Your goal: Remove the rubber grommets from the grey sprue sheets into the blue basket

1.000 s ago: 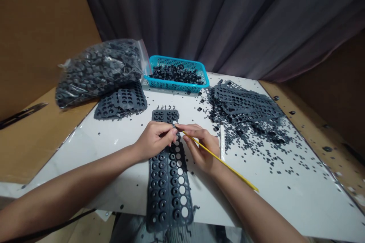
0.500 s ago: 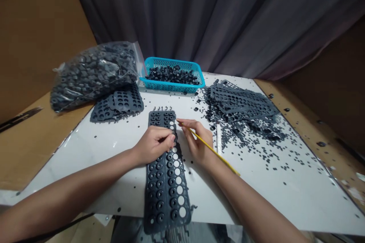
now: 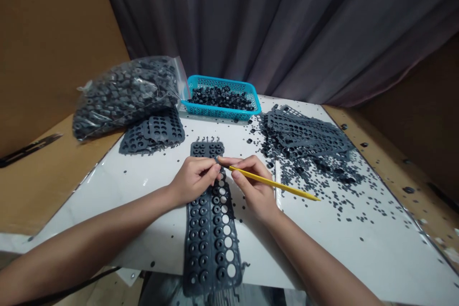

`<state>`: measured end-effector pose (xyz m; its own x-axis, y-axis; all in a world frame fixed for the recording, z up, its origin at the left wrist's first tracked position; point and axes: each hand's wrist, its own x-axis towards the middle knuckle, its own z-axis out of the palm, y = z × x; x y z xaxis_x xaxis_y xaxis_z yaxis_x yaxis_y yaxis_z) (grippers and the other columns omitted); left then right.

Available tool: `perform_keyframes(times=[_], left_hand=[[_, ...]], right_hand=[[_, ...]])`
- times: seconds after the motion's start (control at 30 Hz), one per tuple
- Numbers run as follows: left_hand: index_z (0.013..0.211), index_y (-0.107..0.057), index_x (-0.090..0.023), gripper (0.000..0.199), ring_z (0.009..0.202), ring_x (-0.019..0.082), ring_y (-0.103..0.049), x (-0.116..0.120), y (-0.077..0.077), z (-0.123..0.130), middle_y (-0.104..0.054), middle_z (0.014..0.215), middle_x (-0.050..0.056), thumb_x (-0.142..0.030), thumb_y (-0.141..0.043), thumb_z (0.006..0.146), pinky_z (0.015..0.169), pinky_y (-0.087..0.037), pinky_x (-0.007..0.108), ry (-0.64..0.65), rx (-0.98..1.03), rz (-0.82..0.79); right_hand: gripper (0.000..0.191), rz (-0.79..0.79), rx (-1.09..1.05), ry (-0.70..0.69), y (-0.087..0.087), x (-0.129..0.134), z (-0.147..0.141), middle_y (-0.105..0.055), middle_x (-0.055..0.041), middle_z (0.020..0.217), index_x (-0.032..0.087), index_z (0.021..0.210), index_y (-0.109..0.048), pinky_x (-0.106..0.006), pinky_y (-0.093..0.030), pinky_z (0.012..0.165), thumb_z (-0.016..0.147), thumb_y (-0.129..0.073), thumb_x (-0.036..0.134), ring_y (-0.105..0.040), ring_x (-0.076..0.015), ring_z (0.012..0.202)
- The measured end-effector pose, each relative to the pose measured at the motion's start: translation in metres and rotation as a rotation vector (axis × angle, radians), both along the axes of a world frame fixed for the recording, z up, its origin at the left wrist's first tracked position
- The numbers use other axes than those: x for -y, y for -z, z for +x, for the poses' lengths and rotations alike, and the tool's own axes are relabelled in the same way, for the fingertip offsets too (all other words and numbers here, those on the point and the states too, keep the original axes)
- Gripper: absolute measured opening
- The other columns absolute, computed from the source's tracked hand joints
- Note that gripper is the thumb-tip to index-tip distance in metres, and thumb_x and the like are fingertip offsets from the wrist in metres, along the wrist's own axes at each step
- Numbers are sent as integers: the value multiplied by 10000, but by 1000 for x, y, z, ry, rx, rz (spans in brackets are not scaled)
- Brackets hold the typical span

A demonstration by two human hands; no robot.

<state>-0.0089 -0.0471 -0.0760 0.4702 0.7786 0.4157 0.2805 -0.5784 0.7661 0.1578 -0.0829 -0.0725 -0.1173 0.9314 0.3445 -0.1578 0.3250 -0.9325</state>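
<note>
A long black rubber sheet (image 3: 211, 229) with rows of ring-shaped parts lies lengthwise before me, its near end over the table edge. Its right column shows open round holes. My left hand (image 3: 195, 178) is pinched over the sheet's upper part; what its fingertips hold is too small to make out. In my right hand (image 3: 256, 184) is a thin yellow stick (image 3: 279, 185), its dark tip at the left fingertips. The two hands meet above the sheet.
At the back stands a blue basket (image 3: 224, 111) of small black parts. Left of it, a full plastic bag (image 3: 125, 95) leans over stacked sheets (image 3: 154, 131). More sheets (image 3: 308, 131) and scattered black bits lie right, near a white strip (image 3: 278, 184).
My right hand has moved its fingertips left to my left hand, and the yellow stick has swung flatter. The view has shifted slightly.
</note>
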Motion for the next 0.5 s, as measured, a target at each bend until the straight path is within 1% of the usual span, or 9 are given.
perform_keyframes(times=[0.13,0.3,0.4,0.5], left_hand=[[580,-556,-150,339,474,81,-518,0,0,0,-585,507,-13,-209,-427,887,508,-399,192,5,0,24],[587,-555,-151,331,469,81,-515,0,0,0,-580,504,-15,-200,-426,887,510,-403,194,6,3,34],[589,-549,-155,335,467,84,-513,1,0,1,-574,497,-17,-207,-416,892,508,-403,197,11,3,35],[593,-546,-158,336,476,87,-518,1,0,1,-562,494,-18,-207,-408,895,513,-403,198,22,0,44]], right_hand=[[51,24,39,23,2,1,1,-694,-58,1052,215,866,-527,-427,-486,922,852,-574,200,-632,-198,1037],[55,91,123,71,6,3,0,-685,-69,1080,215,878,-524,-433,-496,913,855,-562,183,-631,-198,1036],[73,160,169,108,8,3,-1,-685,-68,1078,221,884,-524,-435,-502,904,856,-551,159,-634,-195,1027],[133,249,242,145,10,3,-3,-679,-70,1091,228,917,-533,-432,-505,893,851,-535,112,-630,-192,1027]])
